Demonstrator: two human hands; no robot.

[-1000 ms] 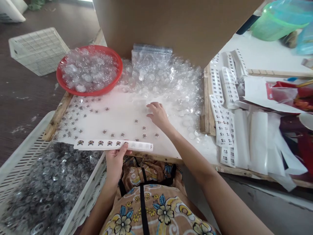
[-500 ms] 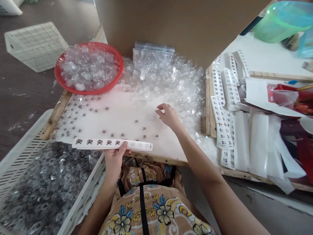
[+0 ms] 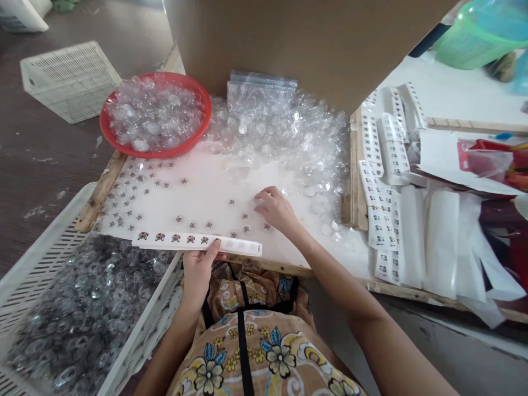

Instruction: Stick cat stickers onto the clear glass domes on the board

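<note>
Sticker strip (image 3: 165, 239), printed with small animal faces, lies across the left hand (image 3: 199, 269) at the front edge of the white tabletop (image 3: 206, 187), gripped between thumb and fingers. Right hand (image 3: 278, 212) sits half-open above the tabletop, a gap showing between thumb and forefinger. Face-printed pieces (image 3: 179, 219) are spread singly left of and in front of it; a heap of clear plastic pieces (image 3: 317, 148) lies behind. Red basin (image 3: 177, 149), back left: filled above its rim with similar clear pieces. White slatted crate (image 3: 139, 325), lower left: holds a mass of clear, greyish pieces. Second white crate (image 3: 70, 80), beyond the basin: tilted, interior hidden. Green basket (image 3: 470, 47), far right: contents indistinct.
</note>
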